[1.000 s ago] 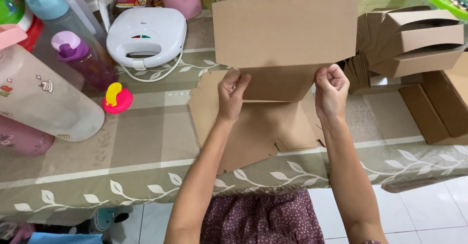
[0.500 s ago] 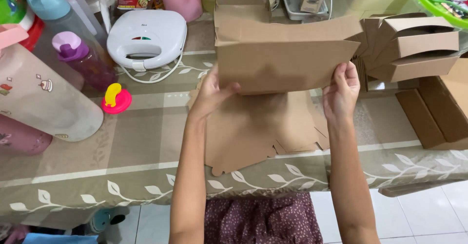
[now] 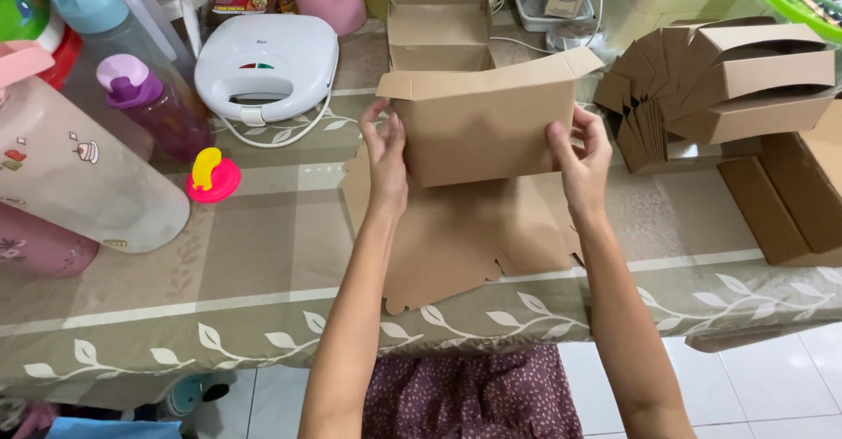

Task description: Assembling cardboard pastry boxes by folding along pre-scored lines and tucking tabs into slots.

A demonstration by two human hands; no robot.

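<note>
Two hands: left hand point(image 3: 386, 163) | right hand point(image 3: 583, 163) | each grip clamped on brown carton point(image 3: 482, 128) | flat blanks point(image 3: 456, 237) beneath.

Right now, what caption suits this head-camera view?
Both hands, left hand and right hand, hold an open cardboard box above flat cardboard blanks.

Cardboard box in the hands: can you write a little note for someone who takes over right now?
Left hand grips the left side of the half-folded cardboard box; right hand grips its right side.
The box is held above the flat cardboard blanks on the table.
Done: walls stand up, box open on top.
Left: lid flap still stands open.
Folded boxes are stacked at right.
</note>
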